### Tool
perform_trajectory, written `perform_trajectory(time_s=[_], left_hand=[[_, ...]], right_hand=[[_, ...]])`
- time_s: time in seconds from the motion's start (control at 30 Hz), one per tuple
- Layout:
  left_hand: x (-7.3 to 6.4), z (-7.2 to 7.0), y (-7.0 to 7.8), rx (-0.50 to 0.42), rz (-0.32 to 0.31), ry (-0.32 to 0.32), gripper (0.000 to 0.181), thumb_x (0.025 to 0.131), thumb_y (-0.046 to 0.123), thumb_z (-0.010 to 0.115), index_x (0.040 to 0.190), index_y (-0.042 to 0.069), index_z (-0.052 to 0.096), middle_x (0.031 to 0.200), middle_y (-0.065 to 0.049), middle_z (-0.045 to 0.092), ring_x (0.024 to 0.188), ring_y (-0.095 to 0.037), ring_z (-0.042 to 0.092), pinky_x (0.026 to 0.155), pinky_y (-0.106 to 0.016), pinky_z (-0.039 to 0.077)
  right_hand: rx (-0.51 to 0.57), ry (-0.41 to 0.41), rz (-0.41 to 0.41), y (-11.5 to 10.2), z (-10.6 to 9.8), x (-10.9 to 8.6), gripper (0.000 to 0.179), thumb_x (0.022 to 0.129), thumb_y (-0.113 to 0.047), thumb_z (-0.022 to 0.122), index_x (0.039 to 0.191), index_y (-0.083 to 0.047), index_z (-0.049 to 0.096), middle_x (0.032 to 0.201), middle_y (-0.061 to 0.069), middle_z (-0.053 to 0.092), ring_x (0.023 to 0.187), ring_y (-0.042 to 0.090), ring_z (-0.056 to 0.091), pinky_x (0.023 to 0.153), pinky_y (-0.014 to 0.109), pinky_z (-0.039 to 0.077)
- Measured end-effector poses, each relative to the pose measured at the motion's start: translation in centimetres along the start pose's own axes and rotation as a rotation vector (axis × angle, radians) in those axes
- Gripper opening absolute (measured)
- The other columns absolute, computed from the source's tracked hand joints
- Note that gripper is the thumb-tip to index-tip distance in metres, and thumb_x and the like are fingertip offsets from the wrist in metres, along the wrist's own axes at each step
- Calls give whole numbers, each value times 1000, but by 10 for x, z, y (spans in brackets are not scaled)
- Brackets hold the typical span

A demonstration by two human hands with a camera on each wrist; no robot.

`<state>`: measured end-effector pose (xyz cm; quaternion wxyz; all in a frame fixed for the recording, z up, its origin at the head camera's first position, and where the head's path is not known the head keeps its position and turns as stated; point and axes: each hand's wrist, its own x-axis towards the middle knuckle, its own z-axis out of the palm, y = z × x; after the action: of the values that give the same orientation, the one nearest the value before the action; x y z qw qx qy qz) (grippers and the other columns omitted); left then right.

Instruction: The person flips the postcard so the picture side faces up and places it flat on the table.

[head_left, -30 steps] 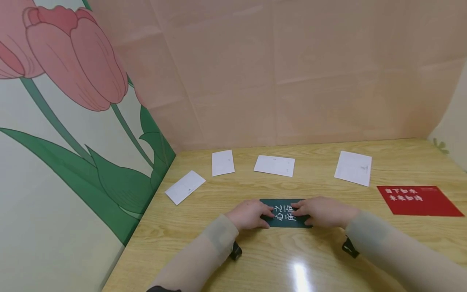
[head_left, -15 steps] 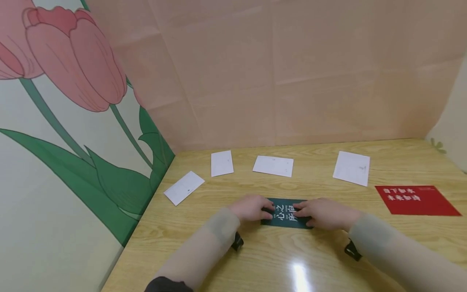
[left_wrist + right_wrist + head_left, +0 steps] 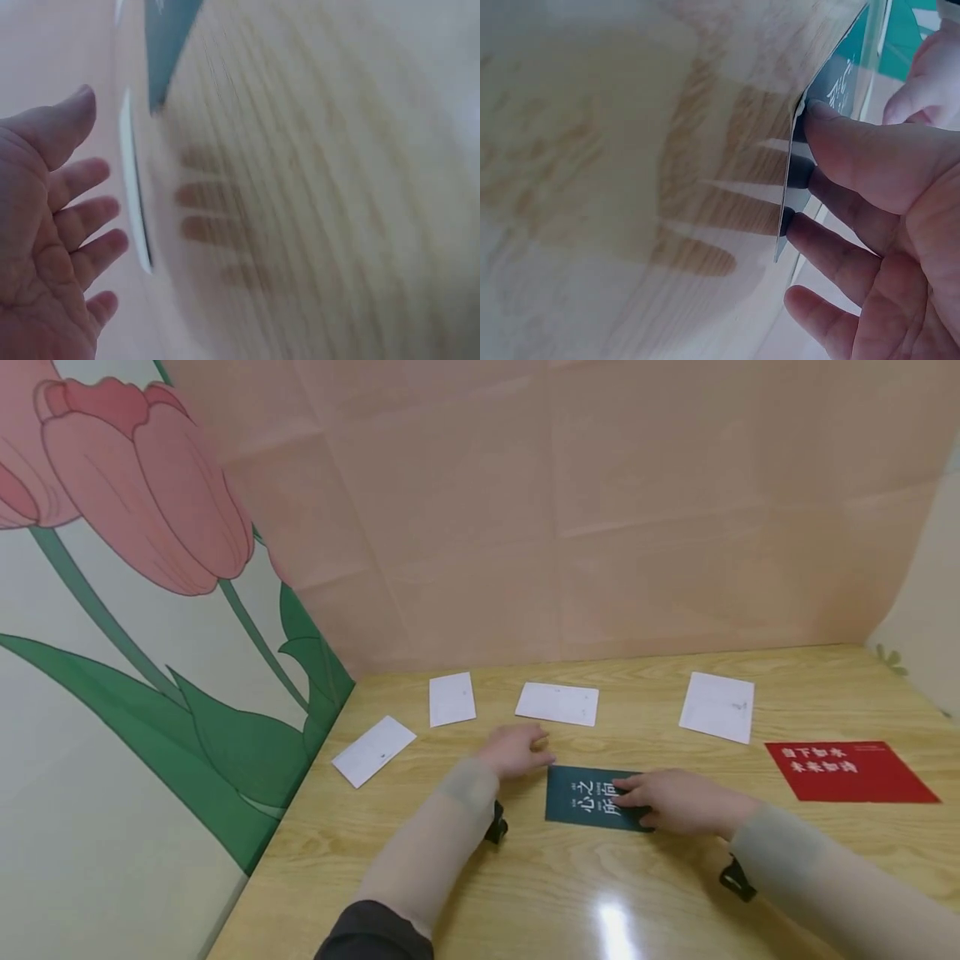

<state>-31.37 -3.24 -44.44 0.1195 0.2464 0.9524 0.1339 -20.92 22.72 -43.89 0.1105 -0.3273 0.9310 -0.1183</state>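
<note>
1. From my remote seat I find the dark green card [image 3: 581, 802] flat on the wood-grain table [image 3: 540, 885], white characters up; I take it as the dial's hub, twelve o'clock pointing at the pink backdrop [image 3: 480, 527].
2. The person's right hand [image 3: 678, 802] comes in from three o'clock. My right wrist feed shows its fingers fairly straight, the index and middle fingertips touching the card's end and the thumb at its near edge; the hand is not clenched.
3. I see the left hand [image 3: 517, 750] at ten o'clock, just beside the card's far left corner. It holds nothing: in the left wrist feed its fingers are loose and slightly bent, the thumb apart from them, the card out of its hold.
4. Around the far side I count four white cards: a slanted one [image 3: 373, 752] between nine and ten, an upright-lying one [image 3: 452, 699] past the left hand at ten, a wide one [image 3: 557, 703] at eleven, and another [image 3: 716, 707] at two.
5. At three o'clock, well beyond the right hand, I have a red card [image 3: 862, 781] with white characters.
6. The tulip mural [image 3: 150, 493] covers the wall toward ten.
</note>
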Motion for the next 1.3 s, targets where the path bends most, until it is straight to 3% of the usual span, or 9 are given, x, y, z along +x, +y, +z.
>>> perform_trajectory(time_s=[0.13, 0.3, 0.43, 0.67, 0.93, 1.3], left_hand=[[11, 1, -4, 49, -14, 27, 62, 94, 50, 54, 146, 19, 43, 151, 2, 38, 141, -13, 29, 115, -46, 17], [20, 4, -9, 23, -65, 41, 64, 95, 51, 52, 149, 19, 38, 156, 0, 29, 144, -15, 22, 116, -48, 10], [26, 8, -13, 36, -103, 41, 65, 96, 54, 48, 150, 20, 35, 157, 1, 25, 144, -16, 21, 117, -45, 8], [32, 11, -16, 123, -106, 41, 63, 98, 53, 40, 152, 23, 30, 159, 4, 21, 144, -17, 20, 116, -49, 9], [30, 10, -12, 210, -133, -23, 57, 101, 50, 36, 152, 25, 30, 157, 5, 25, 144, -16, 21, 116, -49, 10], [21, 4, -13, 255, -111, -49, 56, 101, 49, 38, 151, 25, 33, 156, 5, 29, 143, -16, 25, 115, -51, 12]], right_hand=[[-2, -1, 6, 2, 2, -2, 39, 88, -16, 70, 126, -19, 66, 136, 6, 56, 120, 35, 53, 98, 54, 42], [-11, 2, 7, 3, 5, -2, 39, 88, -18, 70, 127, -21, 65, 136, 4, 56, 121, 33, 54, 97, 53, 43], [-11, 1, 13, 1, 7, 0, 40, 88, -18, 70, 127, -23, 65, 137, 3, 56, 121, 33, 53, 98, 53, 43], [-8, -9, 20, -3, 7, 2, 40, 88, -17, 70, 127, -22, 65, 136, 4, 56, 122, 34, 53, 98, 53, 42], [-5, -5, 25, -4, 5, 2, 41, 87, -16, 70, 128, -21, 65, 137, 5, 55, 121, 34, 53, 98, 54, 42], [28, 3, 47, 0, 4, -3, 40, 88, -14, 69, 128, -19, 64, 137, 6, 55, 123, 36, 51, 99, 56, 41]])
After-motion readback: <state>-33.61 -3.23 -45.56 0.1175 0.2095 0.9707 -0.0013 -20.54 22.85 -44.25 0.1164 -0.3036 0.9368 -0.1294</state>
